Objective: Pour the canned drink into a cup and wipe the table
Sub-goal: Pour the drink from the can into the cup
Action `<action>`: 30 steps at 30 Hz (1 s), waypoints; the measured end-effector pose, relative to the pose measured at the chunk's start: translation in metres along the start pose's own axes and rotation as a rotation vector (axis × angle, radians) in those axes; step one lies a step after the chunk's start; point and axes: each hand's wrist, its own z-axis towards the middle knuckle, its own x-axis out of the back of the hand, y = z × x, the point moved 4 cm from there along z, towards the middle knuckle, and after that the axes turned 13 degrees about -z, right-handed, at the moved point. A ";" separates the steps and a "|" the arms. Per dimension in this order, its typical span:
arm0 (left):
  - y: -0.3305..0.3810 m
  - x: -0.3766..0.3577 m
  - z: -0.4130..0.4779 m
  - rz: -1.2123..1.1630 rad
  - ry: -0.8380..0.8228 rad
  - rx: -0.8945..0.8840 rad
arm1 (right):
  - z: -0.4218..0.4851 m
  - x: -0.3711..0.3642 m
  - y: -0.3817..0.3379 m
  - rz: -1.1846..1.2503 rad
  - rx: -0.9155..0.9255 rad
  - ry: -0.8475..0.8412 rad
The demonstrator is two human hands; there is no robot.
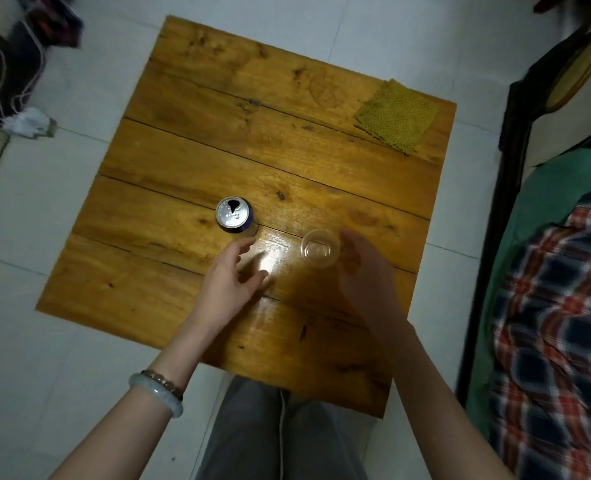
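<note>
An opened drink can (234, 215) with a silver top and dark blue side stands upright on the wooden table (190, 161). A clear plastic cup (320, 248) stands upright to its right and looks empty. My left hand (231, 275) hovers just in front of the can, fingers spread and relaxed, holding nothing. My right hand (363, 268) is blurred, right beside the cup on its right, fingers loosely curved toward it; whether it touches the cup is unclear. A yellow-green woven cloth (396, 116) lies flat at the table's far right corner.
White tiled floor (45, 209) surrounds the low table. A bed with a plaid cloth (557, 323) and green sheet runs along the right. Dark bags and a white rag (27, 121) sit at the far left. My grey trousers (273, 434) show at the near edge.
</note>
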 end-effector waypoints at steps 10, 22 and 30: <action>-0.004 0.078 0.010 -0.074 0.149 0.014 | 0.016 -0.081 -0.092 0.195 0.012 -0.132; -0.084 0.055 0.086 -0.069 -0.084 0.111 | 0.060 -0.152 -0.076 0.173 -0.064 -0.015; -0.086 0.046 0.097 -0.138 -0.183 0.039 | 0.070 -0.165 -0.070 0.278 -0.127 -0.012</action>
